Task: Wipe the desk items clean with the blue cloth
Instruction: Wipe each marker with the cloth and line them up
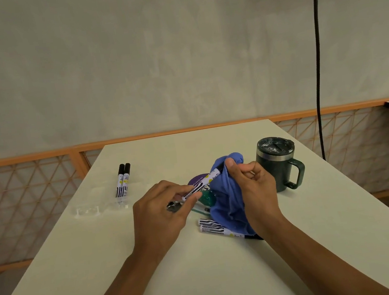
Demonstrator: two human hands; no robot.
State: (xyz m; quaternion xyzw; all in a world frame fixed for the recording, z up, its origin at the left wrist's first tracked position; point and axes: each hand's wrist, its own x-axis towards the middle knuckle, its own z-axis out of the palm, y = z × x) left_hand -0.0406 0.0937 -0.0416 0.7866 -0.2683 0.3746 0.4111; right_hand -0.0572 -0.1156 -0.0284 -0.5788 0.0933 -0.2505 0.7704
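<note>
My left hand (158, 213) pinches the near end of a white marker (200, 186) with black stripes, held above the desk. Its black-capped far end goes into the blue cloth (230, 204), which my right hand (252, 186) grips around that end between thumb and fingers. The rest of the cloth hangs down to the desk. Two more markers (213, 227) lie under the cloth's lower edge, partly hidden. Another two markers (123, 180) lie side by side at the left. A dark green lidded mug (277, 164) stands to the right.
A purple round item (196, 180) and a green item (207, 198) lie behind the held marker, partly hidden. A clear plastic tray (100, 206) sits at the left. The white desk (205, 281) ends at an orange lattice fence. A black cable (317, 58) hangs at the right.
</note>
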